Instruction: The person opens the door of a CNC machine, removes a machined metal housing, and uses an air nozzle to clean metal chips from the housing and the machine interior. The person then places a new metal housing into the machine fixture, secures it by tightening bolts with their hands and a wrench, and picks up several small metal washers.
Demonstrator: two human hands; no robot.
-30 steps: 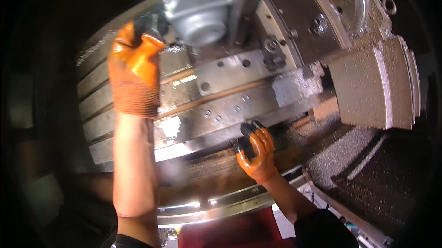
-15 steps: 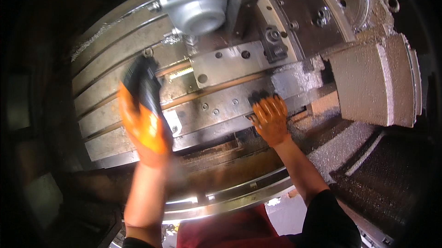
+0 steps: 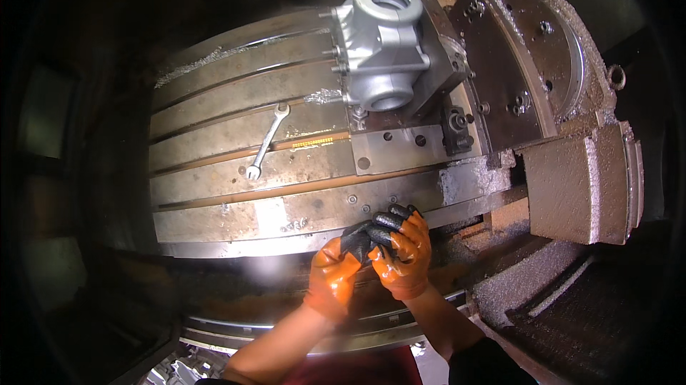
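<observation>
In orange gloves with black fingers, my left hand (image 3: 334, 271) and my right hand (image 3: 404, 256) meet at the front edge of the slotted metal table (image 3: 207, 224). Both are closed, their fingertips pressed together. What lies between them, if anything, is hidden by the dark glove fingers. A double open-ended wrench (image 3: 268, 142) lies slantwise across the table slots, farther off and left of my hands. Beyond them, a silver cast housing (image 3: 382, 49) with round openings stands against a dark upright plate (image 3: 439, 49).
A flat steel block (image 3: 396, 149) with holes and a dark clamp (image 3: 457, 131) sit beside the housing. At the right, a large round fixture (image 3: 532, 63) and a brown cover (image 3: 564, 185) carry metal chips. A curved metal rail (image 3: 236, 331) runs below the table's front edge.
My left hand has left the area over the slots and come near to meet my right hand. Both are now closed together. The wrench shows fully, and the view has shifted.
</observation>
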